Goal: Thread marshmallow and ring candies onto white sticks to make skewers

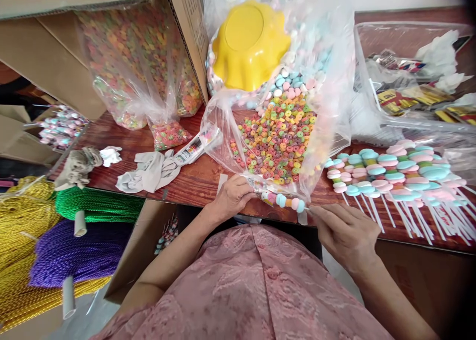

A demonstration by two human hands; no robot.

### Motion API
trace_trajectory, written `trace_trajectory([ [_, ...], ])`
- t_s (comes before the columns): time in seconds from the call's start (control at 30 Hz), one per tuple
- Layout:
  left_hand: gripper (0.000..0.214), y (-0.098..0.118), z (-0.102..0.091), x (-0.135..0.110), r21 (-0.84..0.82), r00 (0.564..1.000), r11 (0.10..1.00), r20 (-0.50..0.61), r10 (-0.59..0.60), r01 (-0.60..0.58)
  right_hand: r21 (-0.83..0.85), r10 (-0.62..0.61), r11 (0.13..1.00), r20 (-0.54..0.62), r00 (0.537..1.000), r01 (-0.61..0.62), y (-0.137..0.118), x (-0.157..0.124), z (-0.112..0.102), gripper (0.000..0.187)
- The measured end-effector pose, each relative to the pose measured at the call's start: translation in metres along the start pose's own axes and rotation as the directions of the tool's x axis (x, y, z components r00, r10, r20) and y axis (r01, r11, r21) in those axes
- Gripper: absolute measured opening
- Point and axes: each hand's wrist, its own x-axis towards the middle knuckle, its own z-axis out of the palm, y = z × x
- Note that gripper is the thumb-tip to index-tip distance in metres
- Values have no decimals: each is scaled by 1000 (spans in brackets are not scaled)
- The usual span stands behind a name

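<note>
Between my two hands a candy skewer (284, 201) lies nearly level at the table's front edge, with pink, blue and orange sweets threaded on it. My right hand (344, 231) is closed on the skewer's stick at its right end. At the other end, my left hand (234, 195) pinches a clear printed plastic wrapper (257, 183) that is around or against the sweets; which of these I cannot tell. Just beyond the skewer, an open plastic bag holds ring-shaped gummies (278, 141) and pastel candies (288, 82). An upturned yellow bowl (249, 42) rests on these candies.
Finished-looking skewers (394, 174) are piled at right, sticks toward me. Behind them stands a clear bin (416, 124) with packets. At left are a cardboard box (189, 32), bagged gummies (169, 133), grey gloves (148, 171), flat wrappers (191, 149) and coloured cord bundles (78, 255).
</note>
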Motion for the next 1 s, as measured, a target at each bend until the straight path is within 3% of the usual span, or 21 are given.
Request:
trace_trajectory([
  [0.1,20,-1,0,0,-28,1000,999,1,16,-16,11,22,1000,0,1000,-22,-2,2,5,11],
  [0.23,24,-2,1,-3,-28,1000,1000,27,-6,7,-3,-46,999,40,998,47,-8,4,11,17],
  [0.37,17,1,-1,-3,-58,997,996,-14,-73,72,26,-19,999,16,1000,19,-6,6,14,19],
  [0.4,23,2,-2,-3,-47,997,996,-23,-80,79,42,-14,999,5,1000,14,-5,6,13,19],
  [0.47,36,4,-3,0,0,998,998,-6,-58,58,83,-20,996,-26,999,22,-5,7,13,21],
  [0.63,16,7,-2,8,125,996,992,91,-8,-4,114,-73,990,-88,993,83,-11,10,15,25],
  [0.9,15,16,-7,7,276,990,959,136,23,-60,58,-147,986,-109,983,154,-13,25,10,24],
  [1.0,10,20,-11,8,317,987,948,155,-38,-14,38,-197,979,-99,975,202,-16,34,4,21],
])
